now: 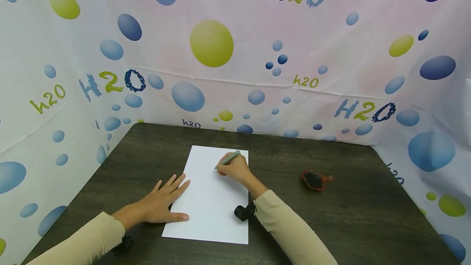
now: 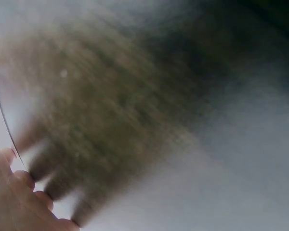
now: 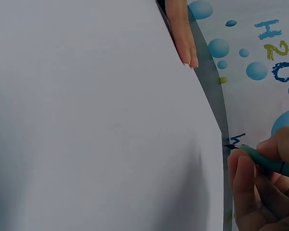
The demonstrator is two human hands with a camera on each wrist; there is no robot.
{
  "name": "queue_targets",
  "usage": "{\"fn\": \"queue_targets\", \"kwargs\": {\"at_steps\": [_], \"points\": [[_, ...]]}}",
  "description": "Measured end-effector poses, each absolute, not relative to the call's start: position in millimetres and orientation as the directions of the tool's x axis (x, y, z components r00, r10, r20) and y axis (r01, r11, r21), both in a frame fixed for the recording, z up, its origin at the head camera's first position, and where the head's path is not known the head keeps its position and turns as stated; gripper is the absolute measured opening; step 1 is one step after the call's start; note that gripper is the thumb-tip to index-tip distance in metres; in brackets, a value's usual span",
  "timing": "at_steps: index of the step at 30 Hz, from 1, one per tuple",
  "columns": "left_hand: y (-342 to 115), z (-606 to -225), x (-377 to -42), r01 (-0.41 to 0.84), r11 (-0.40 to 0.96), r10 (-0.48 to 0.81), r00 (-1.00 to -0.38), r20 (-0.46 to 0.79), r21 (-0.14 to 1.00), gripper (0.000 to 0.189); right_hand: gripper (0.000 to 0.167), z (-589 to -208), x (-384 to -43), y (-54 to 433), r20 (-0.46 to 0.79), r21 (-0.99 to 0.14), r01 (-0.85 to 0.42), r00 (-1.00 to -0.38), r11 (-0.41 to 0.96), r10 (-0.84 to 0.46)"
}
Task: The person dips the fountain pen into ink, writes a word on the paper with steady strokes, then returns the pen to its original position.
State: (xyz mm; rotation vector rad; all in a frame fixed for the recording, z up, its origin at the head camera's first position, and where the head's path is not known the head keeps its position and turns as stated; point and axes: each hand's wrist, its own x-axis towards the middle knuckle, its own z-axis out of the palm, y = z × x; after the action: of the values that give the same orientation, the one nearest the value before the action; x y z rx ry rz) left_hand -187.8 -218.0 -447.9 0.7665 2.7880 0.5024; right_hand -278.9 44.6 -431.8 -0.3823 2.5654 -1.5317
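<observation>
You've got the green pen (image 1: 230,158) pinched in your right hand (image 1: 235,169), tip down near the top of the white sheet (image 1: 209,212) mid-table, left hand (image 1: 162,203) flat-fingered on its edge, so looks like you're mid-writing, keep that paper pinned.

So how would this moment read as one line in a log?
left hand: flat on paper | right hand: holds green pen, tip at paper | table: red-black object
</observation>
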Motion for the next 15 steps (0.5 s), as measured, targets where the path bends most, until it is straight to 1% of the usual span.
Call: {"fn": "queue_targets", "kwargs": {"at_steps": [6,15], "points": [[-218.1,-448.0,-187.5,0.46,0.803,0.53,-0.842,-0.103,0.379,0.103,0.007,-431.7,-276.9,33.1,0.066,-0.838,-0.205,-0.958,0.506,-0.279],[-217.9,-447.2,-187.0,0.461,0.807,0.529,-0.842,-0.106,0.37,0.102,0.011,-436.8,-277.5,23.0,0.088,-0.812,-0.21,-0.966,0.544,-0.243]]}}
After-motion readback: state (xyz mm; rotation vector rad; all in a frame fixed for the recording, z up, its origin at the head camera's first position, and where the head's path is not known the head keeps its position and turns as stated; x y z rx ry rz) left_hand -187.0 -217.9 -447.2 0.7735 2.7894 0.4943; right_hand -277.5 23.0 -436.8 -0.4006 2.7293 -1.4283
